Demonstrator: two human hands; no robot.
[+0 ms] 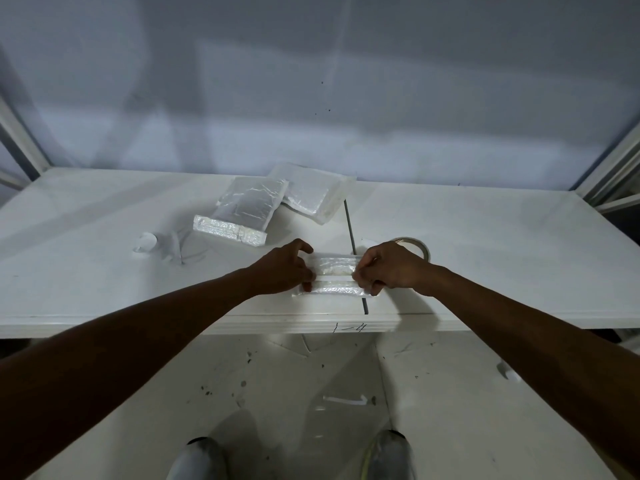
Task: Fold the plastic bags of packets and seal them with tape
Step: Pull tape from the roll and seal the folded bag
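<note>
A clear plastic bag of packets [334, 277] lies near the front edge of the white table [485, 258], with a pale band running across its middle. My left hand [282, 270] pinches its left end, thumb and fingers closed on the plastic. My right hand [389, 268] grips its right end the same way. A roll of tape [420, 247] lies flat just behind my right hand, mostly hidden by it. Whether the pale band is a fold or tape, I cannot tell.
Farther back lie a folded bag [239, 216] and another flat bag [311, 192], overlapping. Crumpled scraps of plastic [162, 244] lie at the left. A dark seam [350, 223] splits the tabletop. Below the edge are the floor and my shoes [388, 455].
</note>
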